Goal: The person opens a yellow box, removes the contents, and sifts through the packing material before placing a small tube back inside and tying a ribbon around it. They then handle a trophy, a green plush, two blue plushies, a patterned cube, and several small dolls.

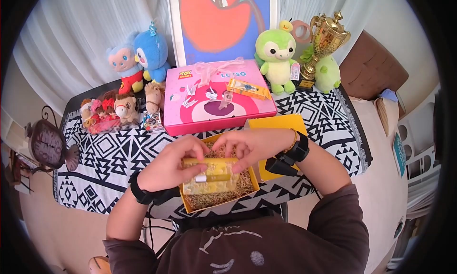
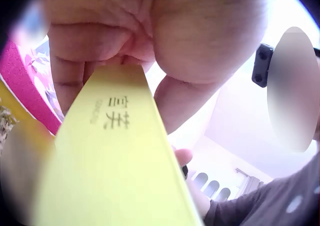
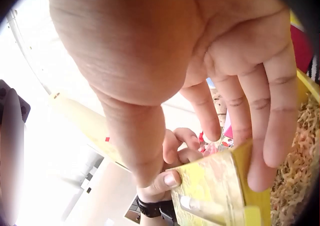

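Observation:
A small yellow packaged item (image 1: 212,175) with a clear wrapper lies over the shredded paper filling of an open yellow box (image 1: 188,206) near the table's front edge. My left hand (image 1: 172,165) grips its left end, thumb on top. My right hand (image 1: 248,147) holds its right end with curled fingers. In the left wrist view the yellow item (image 2: 110,156) fills the frame under my left hand's fingers (image 2: 67,80). In the right wrist view my right hand's fingers (image 3: 272,136) wrap the item's edge (image 3: 210,186), above the paper shreds (image 3: 295,176).
The box's yellow lid (image 1: 278,124) lies behind it. A pink Lotso gift box (image 1: 214,98) with a small orange box (image 1: 247,88) sits mid-table on a black-and-white cloth (image 1: 109,155). Plush toys (image 1: 138,57), a green plush (image 1: 276,55), a gold trophy (image 1: 326,38), and a clock (image 1: 47,143) stand around.

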Demonstrator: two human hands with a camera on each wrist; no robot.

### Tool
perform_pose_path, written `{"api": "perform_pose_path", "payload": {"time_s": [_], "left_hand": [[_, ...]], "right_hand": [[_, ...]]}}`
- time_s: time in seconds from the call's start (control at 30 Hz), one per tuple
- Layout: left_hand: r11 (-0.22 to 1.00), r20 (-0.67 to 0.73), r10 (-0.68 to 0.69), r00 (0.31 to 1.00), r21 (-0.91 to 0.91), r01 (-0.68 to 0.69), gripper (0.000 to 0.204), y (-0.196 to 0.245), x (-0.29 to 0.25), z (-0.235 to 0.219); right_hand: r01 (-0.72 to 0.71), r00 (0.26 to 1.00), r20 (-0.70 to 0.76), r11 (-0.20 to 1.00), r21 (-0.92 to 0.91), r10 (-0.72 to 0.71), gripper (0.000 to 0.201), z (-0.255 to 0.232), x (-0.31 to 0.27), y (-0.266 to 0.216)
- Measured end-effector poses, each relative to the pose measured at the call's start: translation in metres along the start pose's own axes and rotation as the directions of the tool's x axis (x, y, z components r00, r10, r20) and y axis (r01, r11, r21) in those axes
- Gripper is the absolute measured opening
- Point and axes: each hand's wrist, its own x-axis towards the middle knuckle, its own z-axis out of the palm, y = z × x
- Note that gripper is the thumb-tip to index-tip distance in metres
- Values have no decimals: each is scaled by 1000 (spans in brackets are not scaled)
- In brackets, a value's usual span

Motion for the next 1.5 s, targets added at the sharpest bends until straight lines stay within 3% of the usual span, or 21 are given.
{"api": "perform_pose_path", "payload": {"time_s": [0.07, 0.13, 0.17, 0.23, 0.3, 0.37, 0.43, 0.47, 0.5, 0.57, 0.63, 0.7, 0.77, 0.83, 0.87, 0.93, 1.03, 1.2, 1.3, 1.37, 1.5], "left_hand": [[994, -181, 71, 981, -63, -84, 22, -6, 5, -1], [993, -325, -89, 942, -100, 60, 18, -5, 11, -17], [984, -410, -174, 896, -118, 137, 17, -8, 14, -29], [985, -589, -116, 800, -171, 17, 17, -36, 20, -55], [997, -763, -80, 641, -55, 59, 18, -78, 22, -80], [997, -800, -77, 595, -49, 62, 19, -88, 31, -85], [991, -807, -116, 580, -55, 123, 20, -92, 39, -81], [977, -776, -206, 596, -131, 168, 21, -86, 44, -75], [985, -768, -85, 635, 30, 169, 23, -97, 49, -73], [966, -691, -69, 720, 134, 222, 24, -90, 54, -67], [935, -712, 63, 700, 287, 207, 24, -76, 53, -54], [511, -470, 485, 737, 837, 198, 25, -44, 42, -41], [945, -294, -109, 950, 265, 191, 27, -8, 29, -26], [931, 130, -193, 973, 337, 140, 43, 2, 16, -14], [931, 127, -196, 972, 336, 143, 43, -4, 8, -7], [795, 225, -50, 973, 599, -98, 61, -22, -6, 9], [666, 229, -87, 969, 737, -115, 74, -34, -10, 21], [669, 232, -156, 960, 740, -70, 52, -29, -3, 27], [793, 190, -108, 976, 609, -31, 34, -20, 0, 5], [868, 19, 41, 999, 495, -45, 28, -7, 1, -8], [887, -124, 84, 989, 461, -17, 30, -3, 0, -21]], "right_hand": [[-26, 997, -70, 992, 120, 35, 57, -5, 4, 6], [-43, 954, -279, 968, 249, 114, 46, -10, 5, 6], [-43, 954, -279, 968, 249, 114, 46, -13, 3, 4], [-82, 869, -460, 970, 229, 182, 34, -20, -4, -2], [-81, 871, -454, 967, 243, 187, 30, -20, -8, 8], [12, 918, -397, 999, -34, -24, 42, -13, -9, 17], [0, 953, -295, 977, -213, -64, 47, -1, -6, 14], [9, 979, -183, 922, -387, -86, 52, 6, -3, 13], [9, 980, -180, 923, -385, -85, 52, 14, 0, 14], [51, 991, -57, 741, -670, -119, 65, 30, 8, 15], [40, 994, -44, 704, -709, -101, 79, 42, 11, 13], [11, 991, -58, 506, -862, -120, 85, 52, 15, 15], [-22, 999, -45, 538, -843, -30, 84, 55, 20, 16], [-55, 998, -25, 566, -823, 60, 83, 55, 26, 19], [-78, 996, -44, 560, -824, 75, 78, 53, 28, 21], [-103, 994, -62, 555, -826, 93, 73, 51, 31, 27], [-69, 998, -61, 614, -787, 33, 52, 47, 34, 37], [-96, 995, -84, 738, -668, 53, 29, 39, 31, 28], [-34, 969, -216, 797, -603, -122, 27, 29, 20, 25], [-37, 956, -259, 813, -581, -141, 26, 21, 11, 14], [-5, 911, -347, 837, -547, -221, 25, 10, 4, 14]]}}
